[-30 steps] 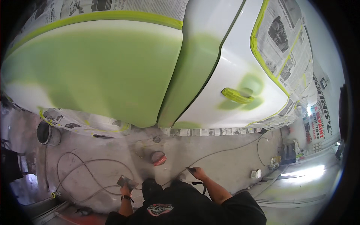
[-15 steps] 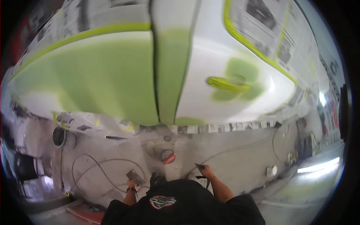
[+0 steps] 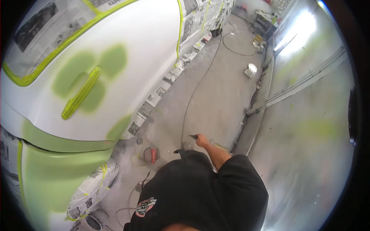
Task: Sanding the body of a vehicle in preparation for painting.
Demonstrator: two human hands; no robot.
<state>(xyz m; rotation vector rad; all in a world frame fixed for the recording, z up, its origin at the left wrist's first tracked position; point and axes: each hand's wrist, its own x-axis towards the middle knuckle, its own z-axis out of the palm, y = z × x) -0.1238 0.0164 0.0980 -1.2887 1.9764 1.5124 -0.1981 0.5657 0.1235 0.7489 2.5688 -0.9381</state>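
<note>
My right hand (image 3: 201, 140) is closed around a thin, dark, flat piece (image 3: 193, 136) that sticks out to the left of the fingers; its kind is too small to make out. The hand hangs over the concrete floor, apart from the vehicle. My left hand is out of view. On the left stands a white vehicle door (image 3: 127, 77) with several light green patches. Its door handle (image 3: 81, 92) is wrapped in yellow-green tape. Below it in the picture, an adjoining body panel (image 3: 58, 173) is mostly green. Taped newspaper (image 3: 36, 27) covers the window area.
A small round container with a red thing (image 3: 153, 155) on it stands on the floor. A dark bucket (image 3: 94, 221) is by the newspaper-wrapped wheel (image 3: 96, 188). A hose (image 3: 194, 92) runs along the floor. A white bucket (image 3: 251, 70) stands near the right wall (image 3: 308, 115).
My view has turned right, toward the door with the taped handle and the wall. My left hand, holding a dark flat square, has gone out of view. My right hand keeps its piece.
</note>
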